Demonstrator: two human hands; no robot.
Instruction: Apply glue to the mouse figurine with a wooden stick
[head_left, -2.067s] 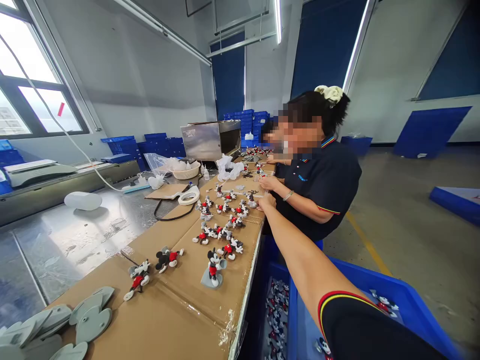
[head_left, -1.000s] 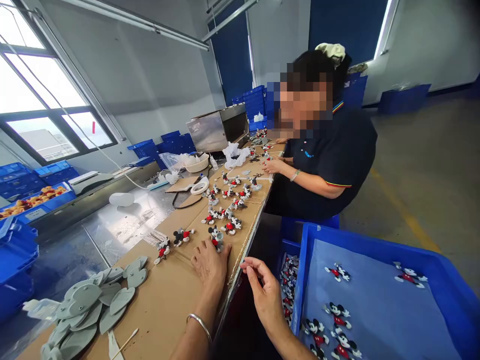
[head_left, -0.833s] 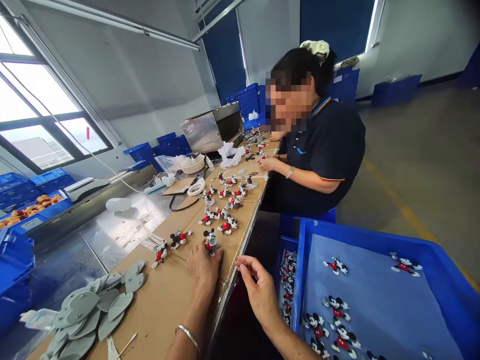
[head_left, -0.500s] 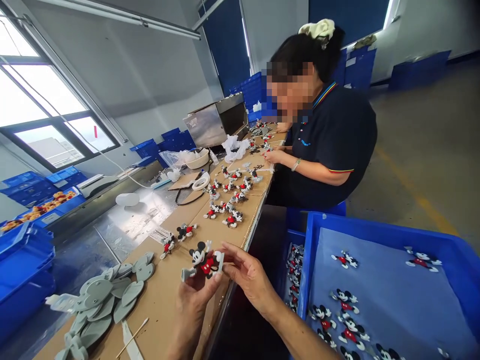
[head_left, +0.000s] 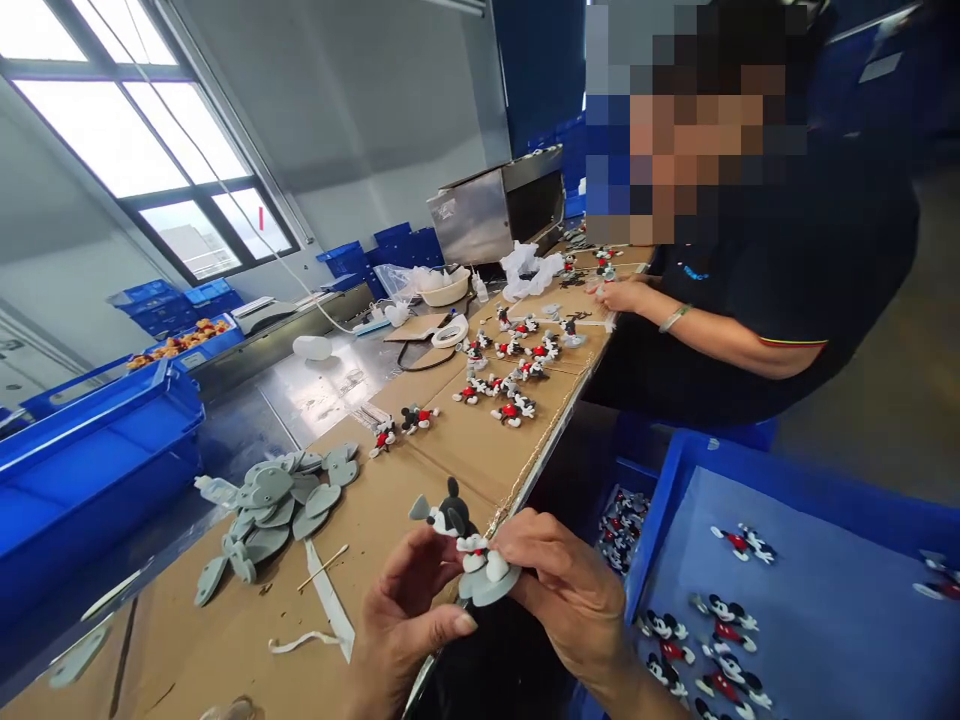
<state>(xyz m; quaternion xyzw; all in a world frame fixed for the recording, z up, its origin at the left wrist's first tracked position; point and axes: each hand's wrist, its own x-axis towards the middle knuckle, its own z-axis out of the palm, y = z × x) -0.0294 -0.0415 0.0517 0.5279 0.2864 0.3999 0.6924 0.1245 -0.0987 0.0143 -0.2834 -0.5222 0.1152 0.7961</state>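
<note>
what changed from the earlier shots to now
The left hand picked the black, white and red mouse figure on its grey base up off the cardboard-covered table and drew it back to the near edge. The right hand, earlier stretched far out, came in and now grips it too. The rows of mouse figures, the pile of flat grey bases and the co-worker stayed put.

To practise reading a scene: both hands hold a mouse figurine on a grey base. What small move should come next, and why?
Probably press the grey base against the mouse figurine: the left hand and right hand pinch both, tilted, above the table edge.
</note>
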